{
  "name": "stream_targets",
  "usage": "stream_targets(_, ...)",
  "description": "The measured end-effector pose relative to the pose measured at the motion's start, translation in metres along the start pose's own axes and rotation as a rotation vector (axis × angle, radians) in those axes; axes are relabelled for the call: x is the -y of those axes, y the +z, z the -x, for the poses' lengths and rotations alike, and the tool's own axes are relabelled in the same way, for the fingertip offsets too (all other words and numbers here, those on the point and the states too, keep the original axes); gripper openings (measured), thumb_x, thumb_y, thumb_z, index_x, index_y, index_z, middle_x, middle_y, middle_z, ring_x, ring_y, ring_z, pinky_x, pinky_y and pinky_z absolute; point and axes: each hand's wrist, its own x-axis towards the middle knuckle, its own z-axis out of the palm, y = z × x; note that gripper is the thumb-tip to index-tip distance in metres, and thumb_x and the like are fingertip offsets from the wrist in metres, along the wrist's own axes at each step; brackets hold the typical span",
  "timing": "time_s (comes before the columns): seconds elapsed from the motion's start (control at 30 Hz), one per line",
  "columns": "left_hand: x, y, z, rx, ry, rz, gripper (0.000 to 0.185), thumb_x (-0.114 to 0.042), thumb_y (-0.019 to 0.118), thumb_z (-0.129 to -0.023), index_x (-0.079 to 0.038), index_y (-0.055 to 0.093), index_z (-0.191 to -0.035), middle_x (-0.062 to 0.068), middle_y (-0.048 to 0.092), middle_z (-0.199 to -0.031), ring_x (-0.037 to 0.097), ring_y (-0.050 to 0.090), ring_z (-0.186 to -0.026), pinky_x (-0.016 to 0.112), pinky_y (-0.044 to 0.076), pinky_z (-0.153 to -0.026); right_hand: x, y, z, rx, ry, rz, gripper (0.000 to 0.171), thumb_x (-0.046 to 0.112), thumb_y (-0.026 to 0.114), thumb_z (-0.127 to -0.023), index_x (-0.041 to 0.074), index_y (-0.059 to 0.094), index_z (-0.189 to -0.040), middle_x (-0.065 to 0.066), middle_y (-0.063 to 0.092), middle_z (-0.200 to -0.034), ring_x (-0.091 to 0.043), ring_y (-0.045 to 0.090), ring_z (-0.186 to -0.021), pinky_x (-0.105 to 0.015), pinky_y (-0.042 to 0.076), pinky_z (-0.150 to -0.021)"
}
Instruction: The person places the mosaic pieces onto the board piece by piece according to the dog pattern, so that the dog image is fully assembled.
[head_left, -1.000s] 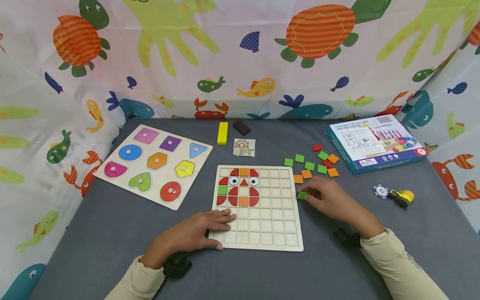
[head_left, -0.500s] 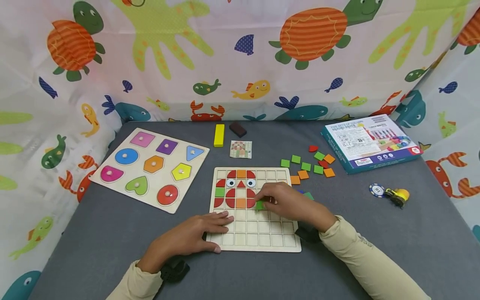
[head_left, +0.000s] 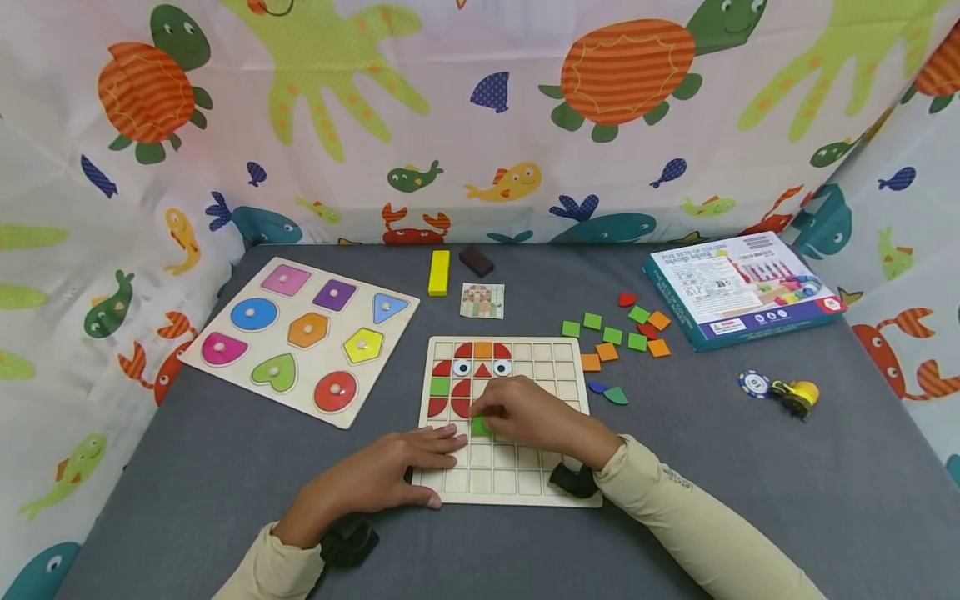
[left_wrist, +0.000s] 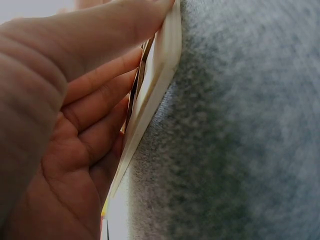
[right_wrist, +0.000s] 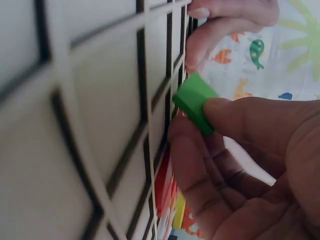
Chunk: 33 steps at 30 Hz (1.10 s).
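Right hand (head_left: pixel 534 419) grip pinched green square tile (head_left: pixel 480 426) over grid board (head_left: pixel 558 492) near table's front edge. Left hand (head_left: pixel 390 471) grip released, fingers flat on board's front-left corner.

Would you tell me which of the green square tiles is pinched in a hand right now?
The green tile over the grid board, pinched by the right hand; the other green squares lie loose on the grey table.

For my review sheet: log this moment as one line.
right hand pinches green square tile | over wooden grid board | left hand rests on board
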Motion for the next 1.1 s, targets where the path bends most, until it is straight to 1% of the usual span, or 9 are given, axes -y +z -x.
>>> stream_targets(0.17, 0.001, 0.000, 0.000, -0.003, 0.006, 0.000, 0.060, -0.038, 0.076, -0.083, -0.016, 0.059, -0.136, -0.011, 0.044, -0.147, 0.012, 0.030, -0.141, 0.042, 0.035, -0.108, 0.002, 0.004, -0.001, 0.004, 0.057, 0.032, 0.018, 0.001, 0.068, -0.087, 0.008, 0.076, -0.102, 0.002, 0.068, -0.094, -0.011, 0.060, -0.087, -0.030, 0.049, -0.081)
stream_targets(0.3, 0.000, -0.001, -0.001, -0.001, 0.012, -0.009, 0.059, -0.036, 0.077, -0.083, -0.015, 0.059, -0.136, -0.010, 0.043, -0.147, 0.012, 0.030, -0.141, 0.042, 0.034, -0.108, 0.003, 0.005, -0.001, 0.015, 0.075, 0.052, 0.016, 0.002, 0.069, -0.087, 0.009, 0.075, -0.100, 0.002, 0.065, -0.093, -0.012, 0.058, -0.087, -0.031, 0.049, -0.080)
stream_targets(0.4, -0.001, -0.003, -0.001, 0.017, 0.014, -0.027, 0.060, -0.035, 0.076, -0.084, -0.015, 0.057, -0.137, -0.009, 0.043, -0.148, 0.012, 0.029, -0.141, 0.042, 0.034, -0.109, 0.002, 0.003, 0.000, 0.023, 0.075, 0.036, 0.016, 0.002, 0.069, -0.087, 0.009, 0.075, -0.100, 0.002, 0.066, -0.093, -0.011, 0.058, -0.086, -0.031, 0.049, -0.079)
stream_targets(0.53, -0.003, -0.003, -0.001, 0.037, 0.014, -0.050, 0.061, -0.035, 0.075, -0.085, -0.014, 0.055, -0.139, -0.008, 0.042, -0.148, 0.014, 0.029, -0.142, 0.042, 0.034, -0.109, -0.001, -0.004, 0.001, 0.004, 0.078, 0.012, 0.015, 0.003, 0.068, -0.089, 0.008, 0.075, -0.101, 0.002, 0.066, -0.093, -0.010, 0.058, -0.085, -0.030, 0.049, -0.079)
stream_targets(0.67, -0.004, -0.004, -0.001, 0.038, 0.009, -0.049, 0.060, -0.034, 0.075, -0.085, -0.014, 0.055, -0.139, -0.008, 0.041, -0.149, 0.014, 0.028, -0.142, 0.042, 0.033, -0.109, -0.008, -0.016, 0.003, -0.048, 0.107, 0.014, 0.016, 0.002, 0.067, -0.089, 0.007, 0.075, -0.102, 0.002, 0.067, -0.094, -0.010, 0.058, -0.083, -0.029, 0.050, -0.076)
stream_targets(0.77, -0.004, -0.004, -0.001, 0.033, 0.008, -0.040, 0.060, -0.034, 0.075, -0.085, -0.014, 0.056, -0.138, -0.008, 0.041, -0.149, 0.014, 0.028, -0.142, 0.042, 0.033, -0.109, -0.015, -0.027, 0.006, -0.101, 0.146, 0.031, 0.017, 0.002, 0.066, -0.089, 0.006, 0.074, -0.104, 0.001, 0.067, -0.093, -0.011, 0.058, -0.080, -0.028, 0.050, -0.072)
stream_targets(0.87, -0.003, -0.004, -0.001, 0.029, 0.005, -0.027, 0.060, -0.033, 0.076, -0.085, -0.014, 0.056, -0.137, -0.009, 0.042, -0.148, 0.013, 0.028, -0.142, 0.042, 0.033, -0.109, -0.024, -0.039, 0.010, -0.141, 0.198, 0.040, 0.019, 0.004, 0.066, -0.090, 0.003, 0.073, -0.109, -0.001, 0.066, -0.093, -0.013, 0.058, -0.080, -0.029, 0.050, -0.071)
stream_targets(0.97, -0.003, -0.003, -0.001, 0.026, 0.001, -0.015, 0.060, -0.032, 0.077, -0.084, -0.014, 0.057, -0.137, -0.009, 0.042, -0.148, 0.013, 0.029, -0.142, 0.042, 0.033, -0.109, -0.037, -0.052, 0.014, -0.180, 0.241, 0.034, 0.021, 0.005, 0.065, -0.091, 0.001, 0.071, -0.112, -0.004, 0.066, -0.096, -0.017, 0.059, -0.085, -0.033, 0.052, -0.073)
stream_targets(1.1, -0.003, -0.002, -0.001, 0.021, 0.002, -0.008, 0.060, -0.031, 0.077, -0.083, -0.014, 0.057, -0.137, -0.008, 0.042, -0.148, 0.013, 0.028, -0.142, 0.042, 0.033, -0.109, -0.057, -0.066, 0.017, -0.224, 0.317, 0.028, 0.024, 0.005, 0.063, -0.093, -0.001, 0.070, -0.115, -0.010, 0.066, -0.105, -0.025, 0.060, -0.095, -0.041, 0.052, -0.080)
